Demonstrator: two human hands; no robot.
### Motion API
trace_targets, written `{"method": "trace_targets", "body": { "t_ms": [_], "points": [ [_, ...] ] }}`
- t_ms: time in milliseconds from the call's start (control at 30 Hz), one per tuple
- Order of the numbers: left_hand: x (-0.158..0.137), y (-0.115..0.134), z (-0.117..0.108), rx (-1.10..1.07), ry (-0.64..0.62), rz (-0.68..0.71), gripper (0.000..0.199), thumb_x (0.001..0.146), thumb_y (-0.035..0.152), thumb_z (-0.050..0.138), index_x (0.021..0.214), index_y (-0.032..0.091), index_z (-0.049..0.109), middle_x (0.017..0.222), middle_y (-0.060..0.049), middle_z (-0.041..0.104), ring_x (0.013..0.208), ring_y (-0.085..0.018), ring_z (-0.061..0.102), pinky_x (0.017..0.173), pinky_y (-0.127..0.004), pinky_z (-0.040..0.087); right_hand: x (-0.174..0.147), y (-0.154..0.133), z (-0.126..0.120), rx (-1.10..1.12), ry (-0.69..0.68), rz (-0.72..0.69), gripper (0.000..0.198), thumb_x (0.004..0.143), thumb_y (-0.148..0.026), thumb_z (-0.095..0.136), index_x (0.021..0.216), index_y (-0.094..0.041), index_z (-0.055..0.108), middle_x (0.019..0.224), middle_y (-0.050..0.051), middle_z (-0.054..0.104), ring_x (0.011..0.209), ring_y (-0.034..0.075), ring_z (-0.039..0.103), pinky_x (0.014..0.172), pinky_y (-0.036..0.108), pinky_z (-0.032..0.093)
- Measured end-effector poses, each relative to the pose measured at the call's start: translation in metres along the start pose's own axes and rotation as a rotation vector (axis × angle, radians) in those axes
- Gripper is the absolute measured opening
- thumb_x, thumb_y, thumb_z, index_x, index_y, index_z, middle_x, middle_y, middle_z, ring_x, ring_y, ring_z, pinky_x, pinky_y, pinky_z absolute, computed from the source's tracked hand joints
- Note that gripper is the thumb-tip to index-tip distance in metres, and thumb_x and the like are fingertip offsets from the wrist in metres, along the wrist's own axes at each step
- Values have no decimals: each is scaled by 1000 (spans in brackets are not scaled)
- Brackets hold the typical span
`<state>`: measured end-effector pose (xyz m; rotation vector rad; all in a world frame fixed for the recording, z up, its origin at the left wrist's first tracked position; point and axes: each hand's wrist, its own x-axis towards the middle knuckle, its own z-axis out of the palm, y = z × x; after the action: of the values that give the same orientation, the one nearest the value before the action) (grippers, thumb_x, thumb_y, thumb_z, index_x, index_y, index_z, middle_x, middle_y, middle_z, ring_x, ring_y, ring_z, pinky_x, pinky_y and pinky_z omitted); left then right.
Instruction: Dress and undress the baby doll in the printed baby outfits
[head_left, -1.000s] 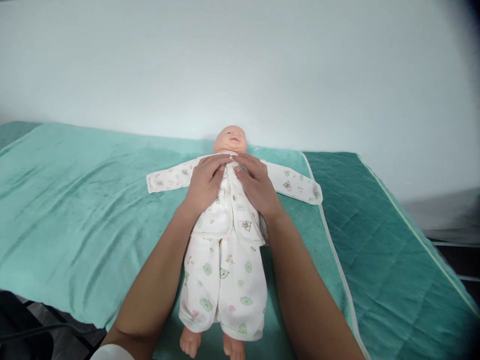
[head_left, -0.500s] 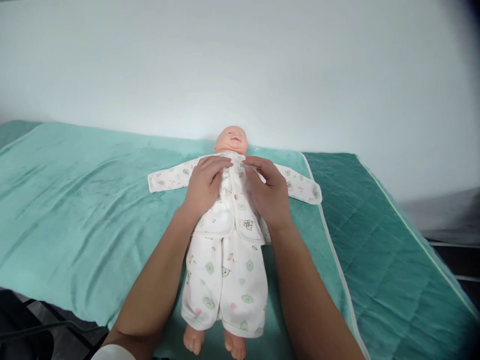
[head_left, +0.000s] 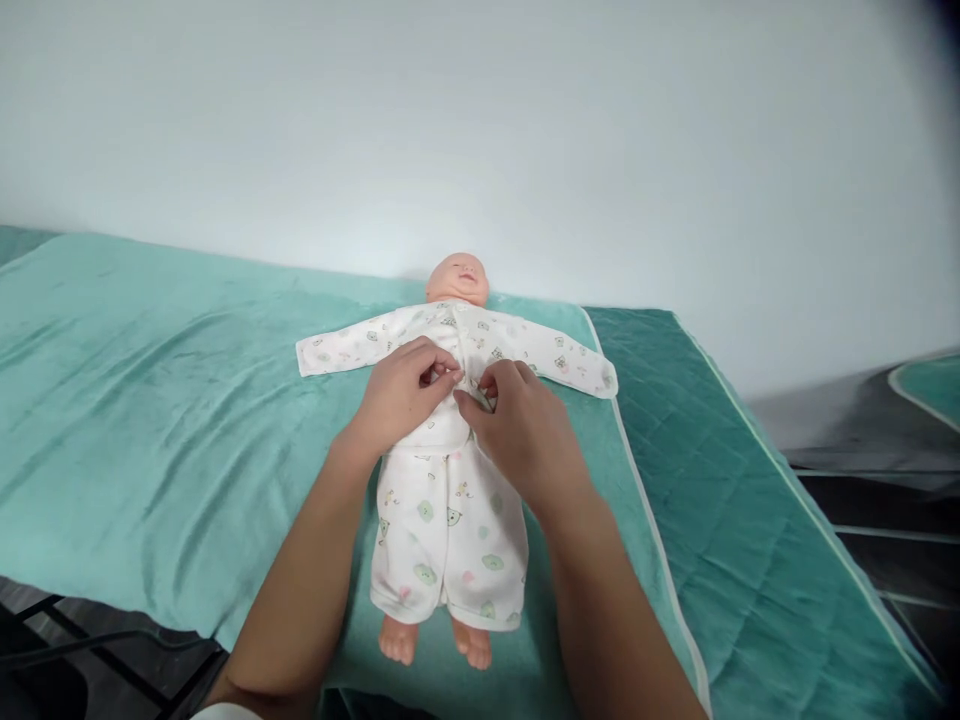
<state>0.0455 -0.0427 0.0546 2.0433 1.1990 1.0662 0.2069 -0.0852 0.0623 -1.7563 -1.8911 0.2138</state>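
A baby doll (head_left: 456, 278) lies on its back, head toward the wall, arms spread and feet toward me. It wears a white printed jacket (head_left: 517, 335) and matching pants (head_left: 450, 540). My left hand (head_left: 409, 390) pinches the jacket's front edge near the middle of the chest. Facing it, my right hand (head_left: 517, 415) has thumb and fingers closed on the other front edge. The fingertips of both hands are close together at the front opening, and they hide whatever fastening is there. Above them the upper front edges meet below the neck.
Under the doll is a light green blanket (head_left: 187, 420) with wrinkles on the left. A darker quilted pad (head_left: 720, 480) shows at the right. A white wall (head_left: 480, 130) rises behind the bed. Metal frame bars (head_left: 885, 535) and a dark cable (head_left: 112, 640) are at the lower sides.
Both hands have moved down the jacket from the upper chest to mid-front, their fingertips now nearer each other. The upper chest of the jacket has come into view. The camera view has shifted slightly.
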Motion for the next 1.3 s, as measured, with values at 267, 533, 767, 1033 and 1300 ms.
{"method": "trace_targets", "body": {
  "t_ms": [267, 533, 767, 1033, 1300],
  "points": [
    [0, 0, -2, -5, -83, -15, 7, 89, 23, 64, 85, 21, 69, 93, 0, 64, 82, -14, 56, 74, -29, 44, 5, 5, -5, 106, -61, -59, 23, 96, -29, 51, 75, -22, 48, 75, 2, 57, 66, 17, 47, 62, 31, 31],
    [1, 2, -6, -225, -109, -82, 11, 91, 28, 62, 84, 20, 64, 85, 0, 62, 72, -12, 50, 67, -28, 39, 8, 14, -9, 768, -142, 168, 26, 91, -43, 64, 79, -21, 61, 63, -5, 49, 59, 11, 42, 56, 26, 31],
    [0, 1, -9, -391, -134, -156, 18, 91, 36, 65, 87, 19, 65, 83, 0, 62, 71, -11, 49, 65, -26, 38, 9, 15, 6, 994, -139, 206, 25, 90, -41, 67, 77, -21, 62, 56, -7, 50, 50, 9, 44, 49, 24, 32],
    [0, 1, -6, -418, -133, -195, 16, 89, 36, 66, 88, 19, 65, 81, 0, 60, 72, -12, 50, 67, -27, 39, 10, 18, 6, 1007, -171, 170, 30, 93, -44, 63, 75, -21, 63, 56, -4, 58, 47, 10, 52, 50, 24, 41],
    [-1, 5, -4, -367, -119, -187, 10, 87, 29, 65, 84, 19, 65, 82, -1, 66, 75, -13, 55, 69, -28, 41, 11, 20, 9, 1051, -172, 172, 29, 93, -44, 65, 77, -20, 63, 56, -3, 63, 45, 9, 53, 48, 23, 42]
  ]
}}
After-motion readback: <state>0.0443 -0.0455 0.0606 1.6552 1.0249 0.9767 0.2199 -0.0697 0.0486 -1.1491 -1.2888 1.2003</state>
